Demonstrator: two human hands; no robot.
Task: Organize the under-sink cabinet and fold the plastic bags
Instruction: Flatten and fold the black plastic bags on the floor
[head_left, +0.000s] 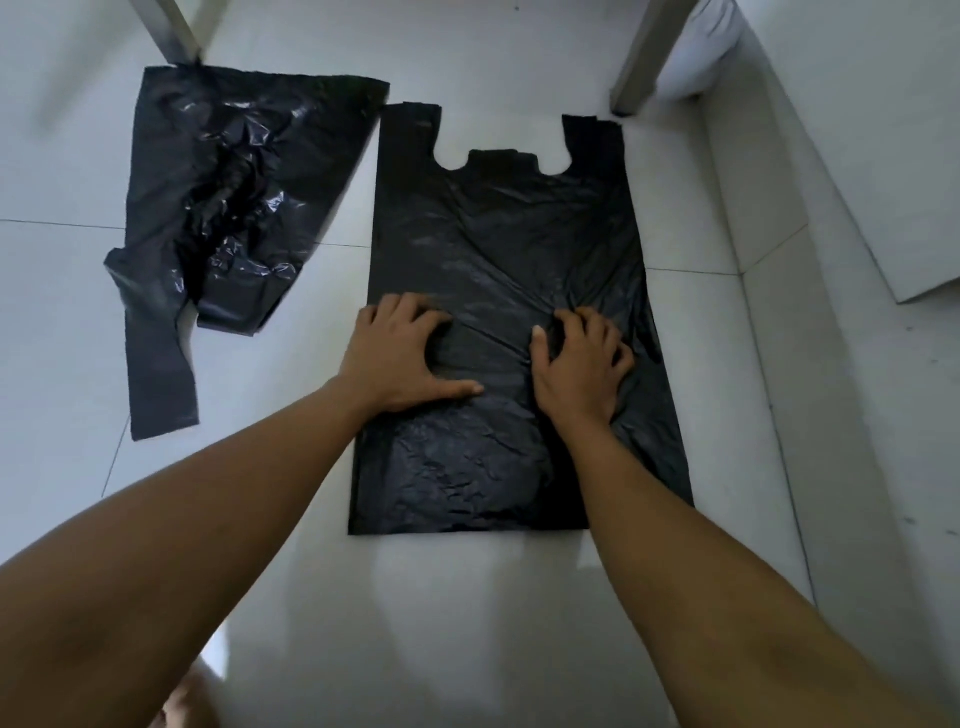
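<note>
A black bag (498, 249) lies spread flat on the tiled floor (291, 571), at the centre of the view, its two handles pointing to 12 o'clock and its closed bottom edge at 6 o'clock. Both hands press on its middle. The left hand (400, 358) lies palm down near the bag's 9 o'clock edge, fingers spread wide and thumb stretched toward 3 o'clock; it holds nothing, only pins the film. The right hand (582, 358) sits just beside it toward 3 o'clock, fingers curled and bunching the plastic a little, so creases radiate from under the fingertips. It looks more like smoothing than gripping, though whether a pinch of film is caught under the fingers cannot be told.

A second bag (234, 208) lies at 10 o'clock, apart from the first save where their top corners nearly meet. It is crumpled and only half spread, one handle trailing toward 7 o'clock. Two furniture legs (644, 57) stand at 12 o'clock and a white wall runs along 3 o'clock.

As for progress, the folding seems barely begun: the centre bag is flattened but shows no fold yet, and its lower part is wrinkled. The second bag is untouched by any tidying. The cabinet itself is out of view, so nothing can be said of its state. Left to do, by this judgement: fold both bags and store them
</note>
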